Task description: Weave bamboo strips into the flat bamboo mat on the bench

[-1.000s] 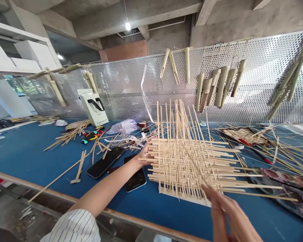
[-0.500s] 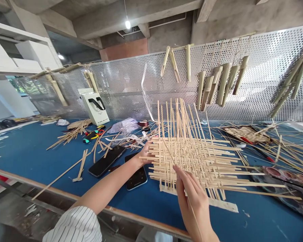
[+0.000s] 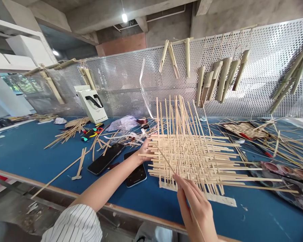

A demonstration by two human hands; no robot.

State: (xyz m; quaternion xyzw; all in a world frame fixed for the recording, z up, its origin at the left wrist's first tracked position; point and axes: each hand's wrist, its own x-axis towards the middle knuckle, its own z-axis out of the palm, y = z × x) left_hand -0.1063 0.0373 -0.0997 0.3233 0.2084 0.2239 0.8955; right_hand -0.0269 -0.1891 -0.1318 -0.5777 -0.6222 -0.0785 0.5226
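A half-woven bamboo mat stands tilted up over the blue table, loose strip ends sticking out at its top, sides and bottom. My left hand grips the mat's left edge, its fingers partly hidden behind the strips. In front of the weave, my right hand pinches a thin bamboo strip between thumb and fingers. That strip slants up and left across the mat's face, and its tail runs down along the palm. A pale band lies under the mat's lower edge.
Two phones lie left of the mat, one under my left forearm. Pliers, a white box and loose strips are farther left. A red-handled tool and a dark paint-stained palette lie right. Behind rises a perforated metal screen.
My right hand has moved slightly down, and the strip's tip now lies lower and farther left on the weave. My left hand keeps its hold. The view has shifted a little.
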